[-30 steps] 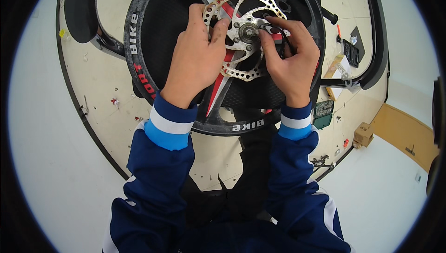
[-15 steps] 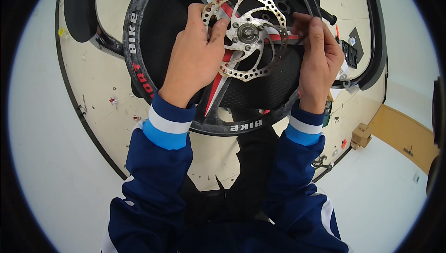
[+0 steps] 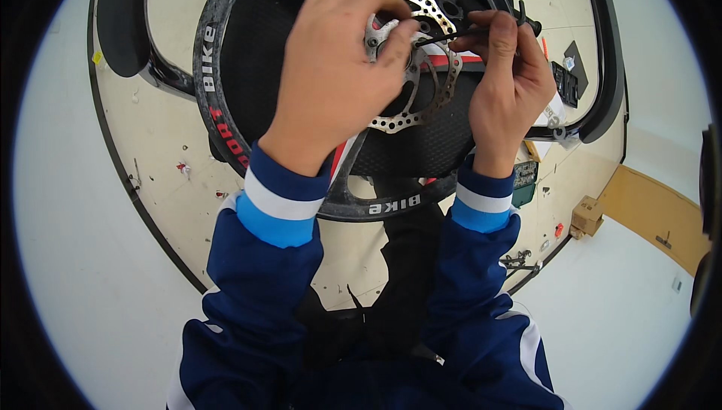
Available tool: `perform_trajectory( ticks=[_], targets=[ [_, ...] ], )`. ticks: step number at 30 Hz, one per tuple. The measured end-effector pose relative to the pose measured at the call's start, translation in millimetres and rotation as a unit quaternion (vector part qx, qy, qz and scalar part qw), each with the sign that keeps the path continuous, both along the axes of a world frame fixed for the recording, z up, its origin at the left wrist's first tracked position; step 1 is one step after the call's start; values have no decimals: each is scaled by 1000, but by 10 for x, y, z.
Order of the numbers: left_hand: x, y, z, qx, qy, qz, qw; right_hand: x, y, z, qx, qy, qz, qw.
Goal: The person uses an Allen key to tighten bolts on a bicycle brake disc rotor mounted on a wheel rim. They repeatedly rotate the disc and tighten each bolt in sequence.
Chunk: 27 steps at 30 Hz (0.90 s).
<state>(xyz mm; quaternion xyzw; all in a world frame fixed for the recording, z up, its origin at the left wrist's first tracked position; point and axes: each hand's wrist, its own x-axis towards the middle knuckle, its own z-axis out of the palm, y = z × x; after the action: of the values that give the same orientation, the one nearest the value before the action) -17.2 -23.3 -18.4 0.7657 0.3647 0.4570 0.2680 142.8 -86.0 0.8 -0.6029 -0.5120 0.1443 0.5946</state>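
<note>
A silver disc brake rotor (image 3: 410,119) with a drilled rim lies over the hub of a black bicycle wheel (image 3: 338,201) with red and white spokes. My left hand (image 3: 338,71) covers the rotor's left side and hub. Its thumb and forefinger are closed in a pinch near the centre, and whatever sits between them is hidden. Between the thumb and fingers of my right hand (image 3: 508,86) is a thin black hex key (image 3: 445,37). The key's long arm points left to the rotor's centre, while its short bent end rises beside the knuckles.
Curved black padded armrests (image 3: 128,15) flank the wheel on both sides. On the floor at right are a black tool case (image 3: 564,84), a green case (image 3: 525,184) and a cardboard box (image 3: 586,216). Small scraps are scattered on the left floor.
My left hand has moved right from the rotor's edge onto its centre. The hex key now shows clearly in my right hand, reaching toward the hub. The wheel has shifted slightly left.
</note>
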Motion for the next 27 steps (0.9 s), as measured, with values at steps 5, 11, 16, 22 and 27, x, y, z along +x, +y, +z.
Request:
perform_trajectory(
  ticks=[5,11,16,22,27],
  targets=[
    [146,-40,0,22,-15,-57,998,-30,1,21,26,-79,3,997],
    [197,3,-28,5,-56,-86,995,-108,11,12,49,-82,12,995],
    [148,92,-56,21,-18,-112,993,-107,23,-4,42,15,24,999],
    [133,22,66,-97,-13,-104,990,-29,6,-45,6,8,1,1000],
    [105,48,30,-122,-8,-104,987,-53,80,-125,54,43,55,996]
  ],
)
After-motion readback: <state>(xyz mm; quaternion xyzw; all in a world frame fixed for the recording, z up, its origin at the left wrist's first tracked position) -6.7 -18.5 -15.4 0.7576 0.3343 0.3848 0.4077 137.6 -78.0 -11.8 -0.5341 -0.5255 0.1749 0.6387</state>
